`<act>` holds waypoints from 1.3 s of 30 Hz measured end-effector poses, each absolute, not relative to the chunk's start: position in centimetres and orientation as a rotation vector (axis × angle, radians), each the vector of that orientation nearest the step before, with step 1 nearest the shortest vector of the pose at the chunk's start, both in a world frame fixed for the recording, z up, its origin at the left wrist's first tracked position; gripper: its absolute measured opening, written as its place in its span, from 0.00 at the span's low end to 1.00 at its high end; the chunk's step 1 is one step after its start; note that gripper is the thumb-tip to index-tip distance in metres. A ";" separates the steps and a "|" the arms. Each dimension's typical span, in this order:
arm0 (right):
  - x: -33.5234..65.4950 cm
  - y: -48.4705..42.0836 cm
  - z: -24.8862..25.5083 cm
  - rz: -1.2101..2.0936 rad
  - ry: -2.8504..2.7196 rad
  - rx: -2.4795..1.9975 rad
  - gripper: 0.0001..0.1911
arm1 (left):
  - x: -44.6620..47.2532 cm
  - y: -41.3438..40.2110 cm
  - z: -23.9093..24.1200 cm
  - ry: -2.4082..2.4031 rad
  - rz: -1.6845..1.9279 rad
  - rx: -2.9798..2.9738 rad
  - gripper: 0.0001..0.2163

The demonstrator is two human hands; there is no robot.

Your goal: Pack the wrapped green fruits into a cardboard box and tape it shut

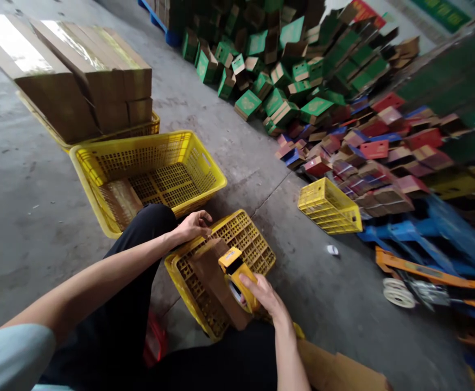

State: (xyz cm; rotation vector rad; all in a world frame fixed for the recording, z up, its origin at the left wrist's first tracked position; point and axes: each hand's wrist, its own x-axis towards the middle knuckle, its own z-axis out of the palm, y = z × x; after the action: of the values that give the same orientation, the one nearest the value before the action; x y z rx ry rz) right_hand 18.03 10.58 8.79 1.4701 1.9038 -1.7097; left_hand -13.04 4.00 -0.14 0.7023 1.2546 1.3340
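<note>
My right hand (267,297) is wrapped round a yellow tape dispenser (232,262) with a roll of tape in it. The dispenser is over a narrow brown cardboard box (209,267), whose far side it partly hides. This box lies across an upturned yellow plastic crate (257,239) between my knees. At the box's upper end, my left hand (194,225) hovers by the crate's edge, its fingers loosely bent and apart, with nothing seen in them.
A larger yellow basket (150,144) at the left contains one brown box (121,202). Behind it, taped cartons (99,70) fill another basket. Rightward are a yellow crate (329,206), a white roll (332,250) and a pallet jack (432,277). Green boxes (276,100) and red boxes (373,149) are heaped beyond.
</note>
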 end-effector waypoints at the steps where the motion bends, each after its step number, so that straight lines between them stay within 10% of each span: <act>1: 17.8 10.8 8.6 -1.708 1.888 1.475 0.25 | -13.1 4.0 -0.5 1.285 1.324 0.700 0.19; 39: 11.7 10.8 9.1 -1.364 1.766 1.686 0.14 | -6.0 3.8 -11.3 1.718 1.160 0.544 0.19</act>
State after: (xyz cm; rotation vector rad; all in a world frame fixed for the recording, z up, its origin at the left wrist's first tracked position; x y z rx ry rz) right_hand 11.67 10.80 9.13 1.6858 1.7657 -1.3645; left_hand -6.03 3.77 -11.25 0.5437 1.7178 1.1602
